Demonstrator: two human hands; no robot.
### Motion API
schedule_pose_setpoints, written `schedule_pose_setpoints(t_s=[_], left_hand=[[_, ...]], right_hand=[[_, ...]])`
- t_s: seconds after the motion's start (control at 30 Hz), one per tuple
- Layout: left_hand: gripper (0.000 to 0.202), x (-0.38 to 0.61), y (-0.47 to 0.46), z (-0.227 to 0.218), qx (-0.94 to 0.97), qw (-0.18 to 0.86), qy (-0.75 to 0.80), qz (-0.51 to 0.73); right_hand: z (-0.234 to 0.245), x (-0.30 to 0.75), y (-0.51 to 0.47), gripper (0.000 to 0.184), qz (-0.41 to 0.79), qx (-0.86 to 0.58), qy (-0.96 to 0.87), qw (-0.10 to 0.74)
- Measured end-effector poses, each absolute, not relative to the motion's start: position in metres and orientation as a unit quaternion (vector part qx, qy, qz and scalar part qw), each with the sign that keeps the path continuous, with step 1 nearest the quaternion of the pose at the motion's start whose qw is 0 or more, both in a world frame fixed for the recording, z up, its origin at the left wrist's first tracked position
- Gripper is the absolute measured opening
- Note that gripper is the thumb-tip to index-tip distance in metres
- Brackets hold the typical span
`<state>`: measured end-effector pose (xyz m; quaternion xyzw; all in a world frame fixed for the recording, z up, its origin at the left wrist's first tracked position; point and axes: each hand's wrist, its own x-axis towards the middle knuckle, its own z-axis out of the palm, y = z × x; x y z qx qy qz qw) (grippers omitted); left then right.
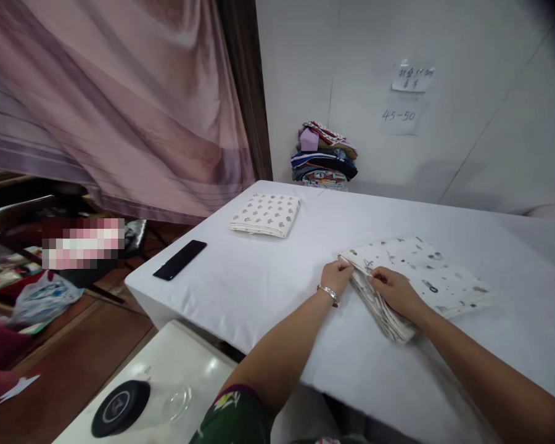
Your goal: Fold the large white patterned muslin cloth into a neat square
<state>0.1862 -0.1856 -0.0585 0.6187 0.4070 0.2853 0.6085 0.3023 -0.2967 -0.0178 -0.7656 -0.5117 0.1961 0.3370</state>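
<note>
A folded white cloth [420,265] with small grey, green and brown prints lies on the white-covered table [268,271], its layered edge facing me. My left hand [337,275], with a silver bracelet at the wrist, pinches the cloth's left corner. Along the same layered edge, a little to the right, my right hand [395,291] has thumb and fingers closed on the fabric. Farther back on the table sits a second folded cloth [268,214], white with rows of grey prints, touched by neither hand.
A black phone [180,259] lies near the table's left edge. Behind the table stands a stack of folded clothes [324,154] against the wall. A white surface [176,351] at lower left bears a round black object [121,407]. A pink curtain [157,98] hangs at left.
</note>
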Motion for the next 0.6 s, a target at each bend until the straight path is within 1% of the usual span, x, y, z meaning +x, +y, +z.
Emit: schedule_pose_setpoints(t_s=[0.1, 0.23, 0.33, 0.6], left_hand=[[0.013, 0.187, -0.187, -0.054, 0.609, 0.618, 0.415, 0.275], [0.018, 0.191, -0.189, -0.042, 0.572, 0.640, 0.442, 0.261], [0.018, 0.195, -0.189, -0.035, 0.537, 0.654, 0.466, 0.259], [0.017, 0.206, -0.184, -0.035, 0.477, 0.657, 0.514, 0.278]], right_hand=[[-0.016, 0.302, -0.296, 0.019, 0.184, -0.762, -0.527, 0.330], [-0.019, 0.303, -0.295, 0.018, 0.163, -0.757, -0.559, 0.296], [-0.025, 0.304, -0.295, 0.018, 0.160, -0.749, -0.568, 0.300], [-0.025, 0.301, -0.297, 0.018, 0.150, -0.751, -0.579, 0.280]])
